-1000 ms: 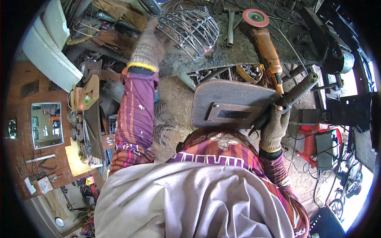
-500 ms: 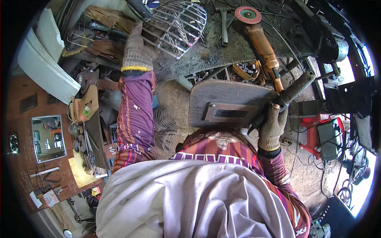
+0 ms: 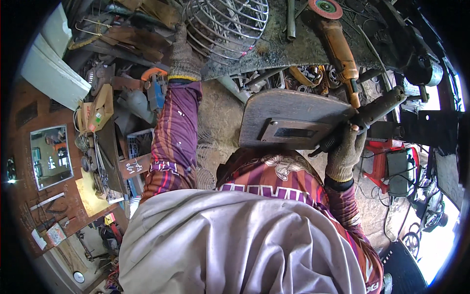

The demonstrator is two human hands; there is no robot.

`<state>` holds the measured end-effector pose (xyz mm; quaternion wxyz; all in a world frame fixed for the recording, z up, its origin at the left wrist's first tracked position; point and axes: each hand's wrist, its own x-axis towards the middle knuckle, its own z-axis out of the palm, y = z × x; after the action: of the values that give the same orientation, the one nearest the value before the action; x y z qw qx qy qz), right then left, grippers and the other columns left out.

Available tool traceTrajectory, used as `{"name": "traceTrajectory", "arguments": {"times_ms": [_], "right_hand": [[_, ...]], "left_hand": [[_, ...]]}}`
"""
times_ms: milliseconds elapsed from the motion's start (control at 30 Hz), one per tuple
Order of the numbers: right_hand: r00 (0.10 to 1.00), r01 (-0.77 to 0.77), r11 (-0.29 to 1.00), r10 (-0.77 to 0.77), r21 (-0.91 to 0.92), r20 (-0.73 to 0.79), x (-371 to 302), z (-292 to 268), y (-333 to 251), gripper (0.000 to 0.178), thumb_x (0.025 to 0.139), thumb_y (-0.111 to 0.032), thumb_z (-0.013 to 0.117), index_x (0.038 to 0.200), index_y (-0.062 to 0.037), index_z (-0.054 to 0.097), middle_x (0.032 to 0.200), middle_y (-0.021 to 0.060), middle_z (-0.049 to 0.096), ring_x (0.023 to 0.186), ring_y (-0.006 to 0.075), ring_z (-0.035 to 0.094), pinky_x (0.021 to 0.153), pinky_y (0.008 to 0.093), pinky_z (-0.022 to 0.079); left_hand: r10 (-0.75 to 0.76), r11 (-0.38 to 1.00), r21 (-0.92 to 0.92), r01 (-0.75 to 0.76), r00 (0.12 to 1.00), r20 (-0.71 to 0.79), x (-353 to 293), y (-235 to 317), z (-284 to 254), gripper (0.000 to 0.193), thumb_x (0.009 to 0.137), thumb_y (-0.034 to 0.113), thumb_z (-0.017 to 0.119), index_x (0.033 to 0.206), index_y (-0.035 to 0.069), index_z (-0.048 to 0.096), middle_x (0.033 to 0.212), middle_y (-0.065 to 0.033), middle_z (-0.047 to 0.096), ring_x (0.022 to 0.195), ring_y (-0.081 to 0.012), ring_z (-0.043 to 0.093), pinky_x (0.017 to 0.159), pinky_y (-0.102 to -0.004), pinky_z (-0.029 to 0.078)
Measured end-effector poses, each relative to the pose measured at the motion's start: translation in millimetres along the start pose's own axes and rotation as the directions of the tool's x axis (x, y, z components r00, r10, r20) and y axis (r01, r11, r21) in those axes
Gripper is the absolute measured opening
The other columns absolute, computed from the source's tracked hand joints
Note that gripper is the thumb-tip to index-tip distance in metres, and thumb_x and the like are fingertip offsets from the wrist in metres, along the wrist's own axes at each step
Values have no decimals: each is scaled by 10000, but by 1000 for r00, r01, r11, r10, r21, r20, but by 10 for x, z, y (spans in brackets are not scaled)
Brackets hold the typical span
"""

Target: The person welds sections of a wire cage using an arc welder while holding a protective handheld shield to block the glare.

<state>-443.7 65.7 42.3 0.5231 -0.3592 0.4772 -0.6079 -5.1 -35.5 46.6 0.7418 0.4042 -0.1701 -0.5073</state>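
Your left hand grips the wire cage; your right hand clasps the welding shield handle. Steady the cage first.

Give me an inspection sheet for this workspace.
Surface: dark, scorched bench, littered with metal bits.
Job's things: round wire cage on the bench; flat welding shield with a dark window.
Clutter: orange angle grinder with red disc; scrap parts under the bench edge.
Hands: both gloved; left hand on the wire cage; right hand grips the shield's handle.
Cables: dark leads near the red stand at right.
Surroundings: mirror and small tools on a brown floor at left.
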Motion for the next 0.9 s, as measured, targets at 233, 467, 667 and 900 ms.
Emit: {"name": "traceTrajectory", "arguments": {"times_ms": [233, 467, 667, 900], "right_hand": [[999, -19, 999, 21, -35, 43, -26, -13, 1, 465, 1007, -319, 615, 1358, -46, 477, 1099, 23, 600, 919, 106, 578, 798, 255, 484], [999, 39, 994, -35, -107, 35, -40, -3, 124, 442, 1006, -350, 603, 1319, -70, 465, 1047, 30, 602, 871, 138, 610, 753, 283, 518], [996, -19, 988, 32, -152, 86, -83, -128, 220, 585, 994, -355, 628, 1428, -34, 402, 1182, 46, 586, 1000, 128, 576, 892, 281, 482], [999, 30, 991, -26, -128, 28, -78, -65, 175, 442, 1006, -335, 611, 1318, -58, 467, 1065, 23, 599, 908, 125, 601, 792, 281, 506]], "left_hand": [[20, 1000, -10, -19, 996, 89, -84, -289, -164, 427, 1003, 361, 581, 1344, 105, 552, 1301, -127, 635, 1098, -306, 672, 896, -459, 609], [58, 998, 41, -57, 998, -26, -141, -368, -12, 552, 965, 411, 638, 1397, 90, 517, 1386, -103, 585, 1201, -271, 606, 992, -449, 535], [6, 999, 42, -2, 995, -95, -328, -225, -73, 535, 994, 440, 567, 1388, 82, 519, 1374, -98, 588, 1185, -261, 605, 988, -410, 514], [189, 352, 897, -268, 959, 212, -1678, -460, -372, 561, 1034, 500, 441, 1314, 29, 563, 1292, -156, 611, 1163, -242, 603, 948, -373, 491]]}}
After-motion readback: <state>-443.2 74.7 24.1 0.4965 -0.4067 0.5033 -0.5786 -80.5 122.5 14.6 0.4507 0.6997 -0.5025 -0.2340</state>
